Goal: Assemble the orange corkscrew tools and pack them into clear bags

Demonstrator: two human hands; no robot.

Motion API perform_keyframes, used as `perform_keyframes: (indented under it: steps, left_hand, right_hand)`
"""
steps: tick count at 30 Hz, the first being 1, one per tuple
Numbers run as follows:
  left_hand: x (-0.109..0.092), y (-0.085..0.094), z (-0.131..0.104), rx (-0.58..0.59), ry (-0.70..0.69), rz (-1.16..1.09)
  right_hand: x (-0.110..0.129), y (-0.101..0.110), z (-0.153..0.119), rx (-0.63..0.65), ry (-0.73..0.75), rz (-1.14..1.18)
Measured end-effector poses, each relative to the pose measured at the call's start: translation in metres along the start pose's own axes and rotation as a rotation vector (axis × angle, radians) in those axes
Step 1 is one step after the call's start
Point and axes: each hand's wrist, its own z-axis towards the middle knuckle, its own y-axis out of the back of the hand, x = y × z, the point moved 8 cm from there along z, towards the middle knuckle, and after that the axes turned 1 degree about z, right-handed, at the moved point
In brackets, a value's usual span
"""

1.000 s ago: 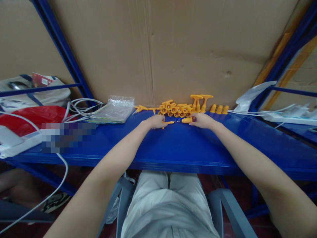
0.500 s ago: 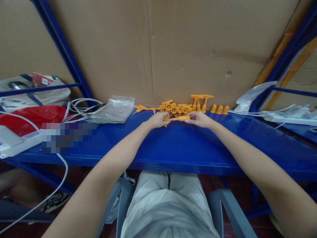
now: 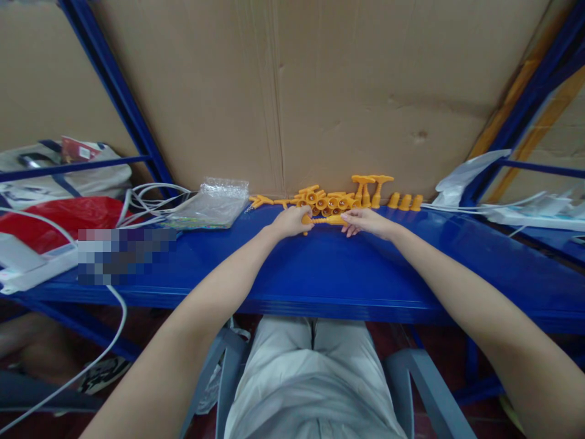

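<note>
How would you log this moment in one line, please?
left hand: holding orange corkscrew | right hand: holding its cover | three caps: upright on blue table

Brown cardboard (image 3: 320, 79) spans the upper centre between blue posts (image 3: 109, 85). At the left edge, a pale bag (image 3: 95, 181) sits behind red plastic (image 3: 68, 216); clear packaging (image 3: 205, 204) lies left of centre, white plastic (image 3: 461, 177) at right, a gray chair (image 3: 418, 372) at the bottom.

Light: soft, source lay unseen. Bench (image 3: 347, 268): carried a pale sheen at right. Floor (image 3: 387, 334): lay in shade. Plastic packet (image 3: 212, 206): showed glints. Detail: was soft; wide-angle distortion stretched the lower corners; mosaic patch (image 3: 123, 256) masked an area at left.
</note>
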Motion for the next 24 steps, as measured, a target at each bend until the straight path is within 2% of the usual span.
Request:
perform_keyframes:
  steps: [3, 9, 12, 19, 24]
  left_hand:
    - [-0.001, 0.002, -0.001, -0.009, 0.016, -0.018]
    - [-0.003, 0.008, -0.002, -0.069, 0.005, -0.049]
    - [-0.003, 0.010, -0.002, -0.104, -0.007, -0.077]
    - [-0.002, 0.011, 0.000, -0.186, -0.040, -0.105]
    - [0.002, 0.012, 0.002, -0.232, -0.048, -0.143]
  right_hand:
    - [0.001, -0.001, -0.002, 0.041, 0.009, 0.095]
    - [0.004, 0.000, -0.007, 0.040, -0.006, 0.164]
    - [0.004, -0.002, -0.008, 0.023, -0.045, 0.147]
    - [0.001, 0.001, -0.005, -0.103, -0.133, 0.005]
    - [-0.002, 0.004, -0.006, -0.056, -0.162, 0.044]
